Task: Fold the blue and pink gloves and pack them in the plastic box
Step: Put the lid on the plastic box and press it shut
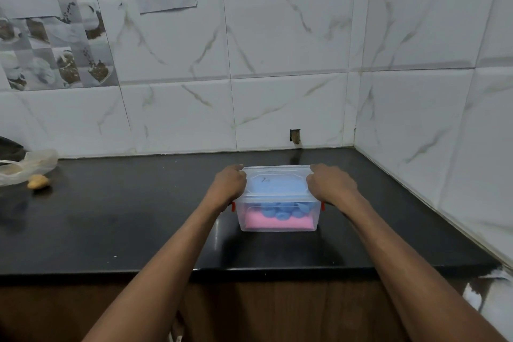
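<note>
A clear plastic box [277,226] stands on the black counter with its clear lid [277,172] on top. Through the front wall I see the pink glove [277,221] lying flat at the bottom and the blue glove [283,209] folded on top of it. My left hand [229,184] grips the box's left side at the lid edge, fingers curled over it. My right hand [330,183] grips the right side the same way. Small red clips [233,206] show at both ends, just under my hands.
The black counter [138,216] runs left and ends at the tiled corner wall on the right. A crumpled clear plastic bag [27,165] and a small yellowish lump [38,182] lie at the far left. The counter's front edge is close to me.
</note>
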`<state>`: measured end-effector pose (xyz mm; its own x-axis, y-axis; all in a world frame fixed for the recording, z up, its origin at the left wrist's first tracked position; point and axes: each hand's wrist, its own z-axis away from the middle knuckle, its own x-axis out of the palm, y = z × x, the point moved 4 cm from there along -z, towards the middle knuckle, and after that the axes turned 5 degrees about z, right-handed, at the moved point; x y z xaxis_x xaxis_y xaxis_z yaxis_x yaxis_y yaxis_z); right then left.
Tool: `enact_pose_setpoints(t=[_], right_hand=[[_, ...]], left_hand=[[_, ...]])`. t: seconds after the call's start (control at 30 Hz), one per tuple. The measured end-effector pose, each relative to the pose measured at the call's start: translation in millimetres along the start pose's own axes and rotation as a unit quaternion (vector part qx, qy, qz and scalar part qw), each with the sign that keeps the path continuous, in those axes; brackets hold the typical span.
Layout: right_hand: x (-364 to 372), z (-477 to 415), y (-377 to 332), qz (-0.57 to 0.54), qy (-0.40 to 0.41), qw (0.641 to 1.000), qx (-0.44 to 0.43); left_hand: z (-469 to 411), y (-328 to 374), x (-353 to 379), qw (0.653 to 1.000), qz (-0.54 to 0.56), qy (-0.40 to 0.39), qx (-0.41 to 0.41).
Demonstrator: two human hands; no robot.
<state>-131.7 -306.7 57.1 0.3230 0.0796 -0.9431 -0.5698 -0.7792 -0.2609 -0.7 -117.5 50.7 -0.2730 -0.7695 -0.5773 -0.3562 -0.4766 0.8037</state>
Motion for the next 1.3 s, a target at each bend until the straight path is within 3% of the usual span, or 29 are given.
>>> enact_pose_setpoints(t=[0.37,0.47,0.5,0.6,0.73,0.8,0.9,1.0,1.07,1.17,1.3], right_hand=[[9.2,-14.4,-1.0,-0.091,-0.006,0.996,-0.015],[9.3,-14.3,-0.5,-0.081,-0.011,0.997,-0.012],[8.7,-14.0,-0.6,-0.072,-0.01,0.997,-0.012],[8.4,-13.6,-1.5,-0.064,0.0,0.998,-0.011],[14.1,-11.4,2.1,-0.121,0.011,0.992,0.024],[19.5,-7.4,7.9,-0.253,-0.005,0.963,0.089],[35.5,3.8,9.6,-0.492,-0.087,0.848,0.18],[45.8,3.6,9.8,-0.568,-0.127,0.786,0.209],[46.0,2.8,11.9,-0.589,-0.133,0.767,0.216],[38.6,-4.0,19.9,-0.552,-0.084,0.802,0.211],[15.6,-13.6,12.0,-0.367,-0.014,0.916,0.163]], left_hand=[[-7.6,0.6,0.6,0.991,-0.12,0.06,-0.02],[-5.1,14.3,1.0,0.939,-0.338,0.019,-0.056],[-5.7,21.6,4.2,0.924,-0.381,0.011,-0.029],[-8.1,40.6,32.9,0.927,-0.348,-0.076,0.115],[-15.3,41.3,52.9,0.922,-0.328,-0.169,0.117],[-19.0,38.4,50.6,0.923,-0.325,-0.181,0.1],[-21.5,37.7,51.1,0.925,-0.321,-0.178,0.097],[-21.2,37.3,53.2,0.926,-0.317,-0.176,0.103],[-22.4,36.0,53.9,0.927,-0.315,-0.174,0.105],[-24.7,34.9,56.1,0.926,-0.317,-0.17,0.111],[-26.6,33.2,57.5,0.926,-0.319,-0.172,0.11]])
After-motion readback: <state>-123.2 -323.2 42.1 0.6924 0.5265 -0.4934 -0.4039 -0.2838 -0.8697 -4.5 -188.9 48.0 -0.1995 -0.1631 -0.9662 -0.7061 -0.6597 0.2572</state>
